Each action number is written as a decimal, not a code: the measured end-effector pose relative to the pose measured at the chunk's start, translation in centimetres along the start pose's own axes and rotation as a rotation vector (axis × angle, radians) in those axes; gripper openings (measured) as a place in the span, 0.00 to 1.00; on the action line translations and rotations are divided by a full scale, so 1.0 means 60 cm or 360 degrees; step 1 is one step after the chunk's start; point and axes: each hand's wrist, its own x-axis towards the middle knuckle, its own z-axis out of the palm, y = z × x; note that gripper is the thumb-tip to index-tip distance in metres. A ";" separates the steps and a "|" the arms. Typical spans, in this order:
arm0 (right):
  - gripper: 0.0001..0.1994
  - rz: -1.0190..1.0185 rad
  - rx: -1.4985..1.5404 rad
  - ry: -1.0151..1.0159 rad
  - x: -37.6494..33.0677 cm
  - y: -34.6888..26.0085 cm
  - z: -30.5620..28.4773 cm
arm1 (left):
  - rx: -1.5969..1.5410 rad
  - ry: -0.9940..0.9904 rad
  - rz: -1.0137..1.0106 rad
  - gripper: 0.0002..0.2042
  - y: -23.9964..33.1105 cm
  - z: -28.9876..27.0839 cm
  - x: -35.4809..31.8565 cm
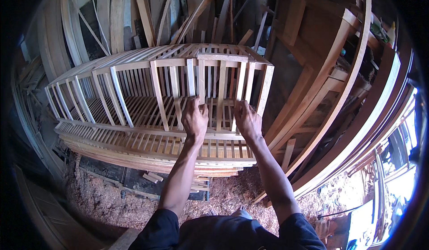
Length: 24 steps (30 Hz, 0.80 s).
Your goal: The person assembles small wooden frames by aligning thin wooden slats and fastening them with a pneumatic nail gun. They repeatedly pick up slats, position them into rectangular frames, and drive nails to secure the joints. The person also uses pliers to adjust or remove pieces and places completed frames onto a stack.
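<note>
Both grips close on upright slats at the near right face of the long slatted wooden crate [147,93], left hand [195,118] beside right hand [247,120], the crate resting on stacked slat panels [134,147] above the sawdust floor [111,192].

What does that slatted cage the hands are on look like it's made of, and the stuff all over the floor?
The slatted cage looks like bare, unfinished wood: pale strips with visible grain, no paint or shine. Both the left hand and right hand rest on its upright slats. The floor litter appears to be reddish-brown sawdust or wood shavings, loose and crumbly.
</note>
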 end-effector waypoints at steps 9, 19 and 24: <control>0.11 0.0002 0.0131 0.0167 -0.023 -0.007 0.005 | -0.0002 0.0005 0.0021 0.22 -0.017 0.003 -0.009; 0.07 0.0686 0.0638 0.0243 -0.397 0.191 0.027 | -0.0124 0.0048 -0.0148 0.21 -0.047 -0.074 -0.179; 0.23 0.1240 -0.0520 -0.1598 -0.897 0.348 0.062 | -0.0581 -0.0535 -0.0169 0.06 -0.042 -0.137 -0.481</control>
